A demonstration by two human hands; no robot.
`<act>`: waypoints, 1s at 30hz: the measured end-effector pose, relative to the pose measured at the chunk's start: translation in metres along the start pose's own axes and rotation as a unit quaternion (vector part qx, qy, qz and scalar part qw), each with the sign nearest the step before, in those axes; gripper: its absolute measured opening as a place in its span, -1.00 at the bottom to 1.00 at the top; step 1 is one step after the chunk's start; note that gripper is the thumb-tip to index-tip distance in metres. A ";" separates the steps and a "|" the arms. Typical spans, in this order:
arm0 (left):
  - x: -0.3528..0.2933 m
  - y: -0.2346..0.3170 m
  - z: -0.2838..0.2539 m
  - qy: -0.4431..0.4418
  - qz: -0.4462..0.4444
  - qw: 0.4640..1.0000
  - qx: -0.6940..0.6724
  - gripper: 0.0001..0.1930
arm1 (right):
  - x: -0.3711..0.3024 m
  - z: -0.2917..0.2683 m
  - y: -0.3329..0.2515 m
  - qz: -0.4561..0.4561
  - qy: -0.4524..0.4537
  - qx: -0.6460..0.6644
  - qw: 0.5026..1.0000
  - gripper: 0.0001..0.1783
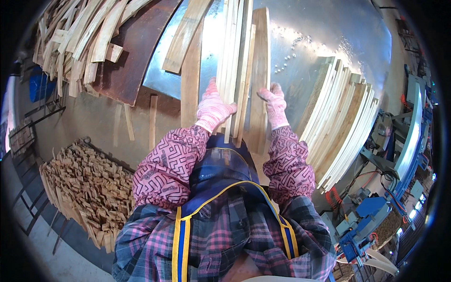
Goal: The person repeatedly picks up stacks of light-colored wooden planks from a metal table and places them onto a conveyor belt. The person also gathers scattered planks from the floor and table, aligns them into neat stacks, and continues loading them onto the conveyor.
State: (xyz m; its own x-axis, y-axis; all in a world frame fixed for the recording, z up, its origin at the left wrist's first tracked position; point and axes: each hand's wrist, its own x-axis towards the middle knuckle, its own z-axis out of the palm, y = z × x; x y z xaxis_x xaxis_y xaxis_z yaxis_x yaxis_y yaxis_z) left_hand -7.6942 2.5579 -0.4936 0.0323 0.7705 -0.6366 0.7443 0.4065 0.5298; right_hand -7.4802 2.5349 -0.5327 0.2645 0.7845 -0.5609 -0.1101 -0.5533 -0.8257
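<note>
My left hand point(215, 108), in a pink-and-white knit glove, is closed on a bundle of narrow wooden strips point(229, 51) standing on edge on the metal tabletop. Its thumb lies across their near ends. At the right, my gloved right hand point(274, 104) grips the right edge of a wider wooden board point(259, 61), thumb over its face; the fingertips are partly hidden. The near ends of strips and board overhang the table edge toward my body. Left of the bundle, a flat board point(191, 84) lies partly under another slanted board point(185, 35).
A row of stacked strips point(340, 117) sits at the table's right. Loose boards point(89, 37) pile up on a brown panel point(134, 51) at the far left. Below it stands a heap of short wood pieces point(89, 188). Blue machinery point(366, 211) with cables is at the right.
</note>
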 end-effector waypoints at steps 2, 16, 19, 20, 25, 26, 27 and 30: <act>-0.003 0.004 -0.002 -0.004 -0.016 1.000 0.011 0.19 | 0.006 0.016 -0.022 -0.001 0.020 -0.172 0.985 -0.40; 0.008 -0.022 -0.010 -0.031 0.117 0.991 -0.047 0.16 | 0.025 0.027 -0.004 0.043 0.039 -0.216 0.975 0.41; 0.006 -0.017 -0.006 0.000 0.057 0.998 -0.008 0.17 | 0.018 0.027 -0.009 0.029 0.015 -0.128 0.991 0.25; 0.005 -0.016 -0.005 0.005 0.051 0.999 -0.006 0.16 | 0.012 0.028 -0.018 0.037 0.002 -0.128 0.991 0.22; 0.002 -0.009 -0.008 0.004 0.025 0.999 -0.028 0.09 | 0.012 0.031 -0.016 0.039 0.031 -0.213 0.976 0.08; 0.002 -0.010 -0.008 0.014 0.028 0.999 -0.025 0.08 | 0.013 0.031 -0.015 0.037 0.016 -0.201 0.979 0.08; 0.002 -0.013 -0.005 0.024 0.030 0.999 -0.022 0.07 | 0.015 0.027 -0.012 0.034 0.002 -0.190 0.981 0.09; 0.006 -0.017 -0.003 0.031 0.035 0.997 -0.058 0.01 | 0.031 0.014 0.010 0.021 0.007 -0.144 0.989 -0.09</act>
State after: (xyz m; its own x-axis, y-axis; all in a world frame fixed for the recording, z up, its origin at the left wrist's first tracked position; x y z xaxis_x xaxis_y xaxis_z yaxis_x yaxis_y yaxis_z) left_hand -7.7092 2.5569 -0.5044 0.0385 0.8262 -0.5621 0.6601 0.4012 0.6351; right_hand -7.4862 2.5576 -0.5596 0.2795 0.7566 -0.5912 0.1551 -0.6432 -0.7498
